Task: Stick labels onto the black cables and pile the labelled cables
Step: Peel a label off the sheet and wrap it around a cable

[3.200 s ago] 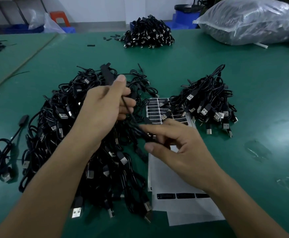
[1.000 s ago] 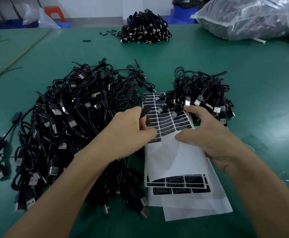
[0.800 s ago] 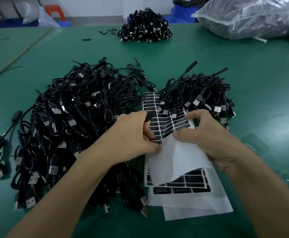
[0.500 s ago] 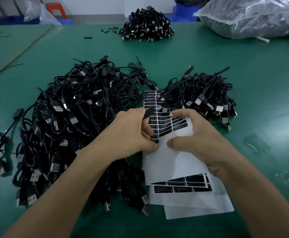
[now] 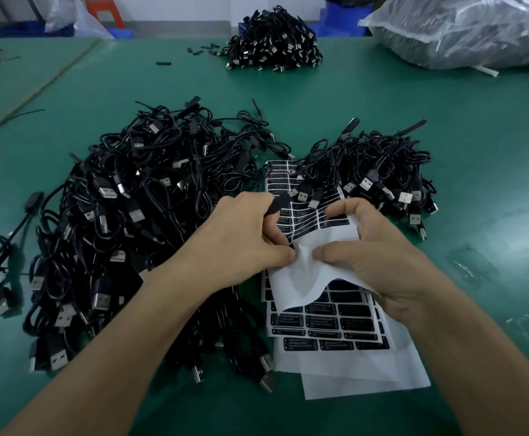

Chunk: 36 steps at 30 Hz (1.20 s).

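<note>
label sheet (image 5: 329,247) has curled up more since half a sec ago | left hand (image 5: 241,243) grips cable end (image 5: 278,203), picks at sheet | right hand (image 5: 382,259) pinches sheet, sitting between the cable piles (image 5: 150,215) | I reckon labels (image 5: 335,221) are flimsy, sticky: lift by a corner

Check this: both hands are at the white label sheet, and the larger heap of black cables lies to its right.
One slip. The head view shows the larger heap of black cables left of the white label sheet, not right; the smaller heap lies there. The left hand and right hand are indeed at the sheet.
</note>
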### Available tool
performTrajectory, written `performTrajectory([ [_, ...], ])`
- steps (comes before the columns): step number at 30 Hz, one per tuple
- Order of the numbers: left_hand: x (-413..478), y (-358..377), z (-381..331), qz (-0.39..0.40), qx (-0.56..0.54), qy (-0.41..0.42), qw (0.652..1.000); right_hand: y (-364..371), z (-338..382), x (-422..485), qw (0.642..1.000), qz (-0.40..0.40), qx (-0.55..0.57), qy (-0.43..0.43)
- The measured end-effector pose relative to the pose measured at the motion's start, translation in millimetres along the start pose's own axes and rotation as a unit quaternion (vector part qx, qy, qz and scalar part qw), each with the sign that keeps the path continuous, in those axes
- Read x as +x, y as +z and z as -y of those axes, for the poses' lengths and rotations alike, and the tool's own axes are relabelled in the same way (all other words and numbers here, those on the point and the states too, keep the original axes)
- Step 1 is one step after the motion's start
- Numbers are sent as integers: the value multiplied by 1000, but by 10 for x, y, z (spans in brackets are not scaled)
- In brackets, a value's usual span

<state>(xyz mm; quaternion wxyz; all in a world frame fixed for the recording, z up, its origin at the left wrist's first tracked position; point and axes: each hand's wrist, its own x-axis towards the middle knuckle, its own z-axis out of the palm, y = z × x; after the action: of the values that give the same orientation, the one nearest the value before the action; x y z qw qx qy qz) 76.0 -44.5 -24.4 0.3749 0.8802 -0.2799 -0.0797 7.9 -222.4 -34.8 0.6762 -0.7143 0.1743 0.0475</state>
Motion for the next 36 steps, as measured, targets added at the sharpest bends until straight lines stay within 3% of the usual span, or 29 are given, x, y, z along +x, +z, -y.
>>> performTrajectory([
  [11,-8,-32,-8,43,-27,-24,998,49,-2,-11,997,31,-49,-56],
  [22,-5,-73,0,31,-28,-11,999,-74,-14,58,991,60,122,15],
  [28,17,-147,16,-59,-57,-44,996,-125,57,15,986,45,161,28],
  [33,-1,-158,-17,10,-41,-55,998,-130,80,-1,985,53,159,36],
  [36,-3,-166,19,11,-83,-64,994,-106,103,-26,983,86,159,42],
])
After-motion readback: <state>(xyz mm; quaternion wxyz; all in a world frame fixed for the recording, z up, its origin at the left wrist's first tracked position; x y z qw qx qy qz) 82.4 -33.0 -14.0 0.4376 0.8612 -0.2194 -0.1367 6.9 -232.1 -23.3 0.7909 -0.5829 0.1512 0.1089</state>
